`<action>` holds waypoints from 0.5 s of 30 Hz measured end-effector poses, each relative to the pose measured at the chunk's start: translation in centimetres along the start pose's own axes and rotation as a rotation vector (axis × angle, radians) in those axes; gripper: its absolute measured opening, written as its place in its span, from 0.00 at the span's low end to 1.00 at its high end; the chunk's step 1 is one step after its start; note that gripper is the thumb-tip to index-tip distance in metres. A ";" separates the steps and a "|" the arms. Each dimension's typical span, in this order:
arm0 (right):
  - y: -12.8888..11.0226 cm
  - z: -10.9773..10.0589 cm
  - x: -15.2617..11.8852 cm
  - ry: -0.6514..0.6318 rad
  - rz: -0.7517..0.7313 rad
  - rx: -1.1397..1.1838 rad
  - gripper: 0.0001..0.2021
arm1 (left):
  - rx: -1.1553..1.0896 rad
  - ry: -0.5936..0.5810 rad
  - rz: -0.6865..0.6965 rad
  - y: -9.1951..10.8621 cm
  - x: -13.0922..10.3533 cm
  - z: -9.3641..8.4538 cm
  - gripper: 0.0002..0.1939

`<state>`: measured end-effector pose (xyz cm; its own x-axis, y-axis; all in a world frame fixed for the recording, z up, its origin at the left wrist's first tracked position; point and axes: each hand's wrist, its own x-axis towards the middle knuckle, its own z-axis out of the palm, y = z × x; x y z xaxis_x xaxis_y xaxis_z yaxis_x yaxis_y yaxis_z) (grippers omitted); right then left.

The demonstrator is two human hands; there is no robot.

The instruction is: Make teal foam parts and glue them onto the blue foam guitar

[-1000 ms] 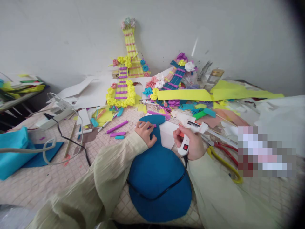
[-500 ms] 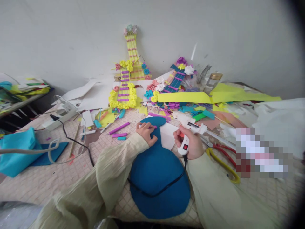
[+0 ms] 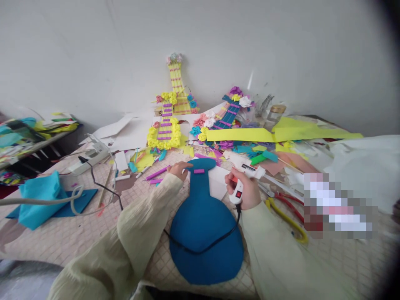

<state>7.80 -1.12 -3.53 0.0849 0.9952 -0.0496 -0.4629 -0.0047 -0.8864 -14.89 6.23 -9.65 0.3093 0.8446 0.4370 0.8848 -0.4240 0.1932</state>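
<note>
A blue guitar-shaped cutout [image 3: 204, 237] lies on the cloth in front of me, its narrow neck pointing away. Across the top of the neck sits a short purple strip [image 3: 199, 171]. My left hand [image 3: 178, 170] is at the left edge of the cutout's head, index finger stretched towards it; what its other fingers do is hard to make out. My right hand [image 3: 246, 189] is wrapped round a white glue gun [image 3: 236, 193] to the right of the neck. The gun's black cord loops over the cutout's round body.
Finished flower-trimmed guitar shapes [image 3: 164, 125] lean near the wall. Paper scraps and a long yellow strip [image 3: 240, 134] cover the back. Scissors with red and yellow handles [image 3: 289, 221] lie right, a power strip [image 3: 90, 160] and folded turquoise material [image 3: 42, 200] left.
My left hand has moved off the purple strip to the left, leaving it on the neck. The view has shifted slightly. The glue gun is still in my right hand.
</note>
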 end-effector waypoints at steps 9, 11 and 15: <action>0.2 -0.2 0.1 0.007 -0.007 -0.013 0.13 | 0.088 -0.148 -0.052 1.2 0.7 -1.9 0.06; 0.2 -0.1 0.0 0.009 -0.009 -0.011 0.13 | 0.095 -0.160 -0.040 1.5 0.8 -2.1 0.06; 0.1 0.0 0.0 0.008 -0.013 -0.012 0.13 | 0.110 -0.165 -0.013 2.2 0.6 -2.1 0.06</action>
<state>7.74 -1.16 -3.62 0.0977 0.9944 -0.0411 -0.4511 0.0074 -0.8924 -13.47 5.10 -7.15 0.3423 0.8958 0.2836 0.9192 -0.3818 0.0964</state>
